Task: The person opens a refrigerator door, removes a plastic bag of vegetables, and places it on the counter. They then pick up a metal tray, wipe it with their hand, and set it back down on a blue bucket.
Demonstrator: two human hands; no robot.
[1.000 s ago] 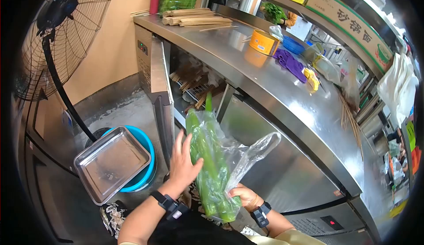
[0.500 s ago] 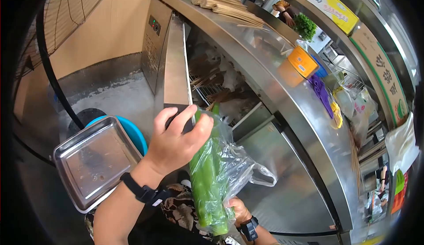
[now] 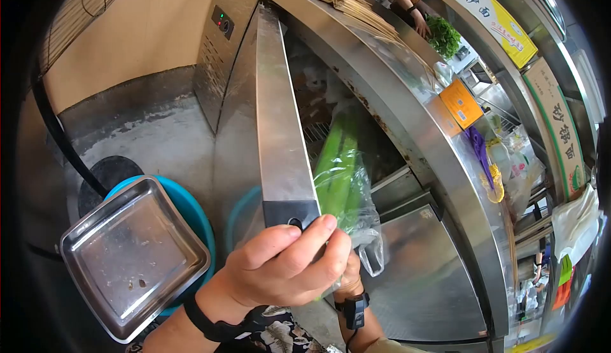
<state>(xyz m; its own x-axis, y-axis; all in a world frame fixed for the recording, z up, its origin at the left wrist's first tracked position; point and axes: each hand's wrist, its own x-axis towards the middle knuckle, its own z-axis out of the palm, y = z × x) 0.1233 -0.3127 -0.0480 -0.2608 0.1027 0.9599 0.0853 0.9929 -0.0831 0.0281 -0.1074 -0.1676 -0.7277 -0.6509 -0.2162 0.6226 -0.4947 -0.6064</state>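
Observation:
My left hand [image 3: 289,267] curls its fingers over the black corner of an open steel fridge door [image 3: 280,124]. Beyond it, to the right, long green vegetable stalks [image 3: 340,168] lie in a clear plastic bag [image 3: 366,216], their far ends pointing into the fridge opening. My right hand [image 3: 350,273] grips the near end of this bag; its fingers are partly hidden behind my left hand. The bag's loose handle hangs at the right side. Inside the fridge, a wire shelf [image 3: 316,131] and some plastic-wrapped items show dimly.
A steel tray [image 3: 137,241] rests on a blue basin [image 3: 200,225] at the left. Bundles of wooden skewers [image 3: 344,0], an orange box [image 3: 461,103] and a purple cloth [image 3: 477,149] are on the steel counter [image 3: 382,66]. Another person's arm [image 3: 414,12] shows at the back.
The bag of green stalks has moved forward into the fridge opening, with my right hand behind it. My left hand stays on the door corner, which now appears lower in view.

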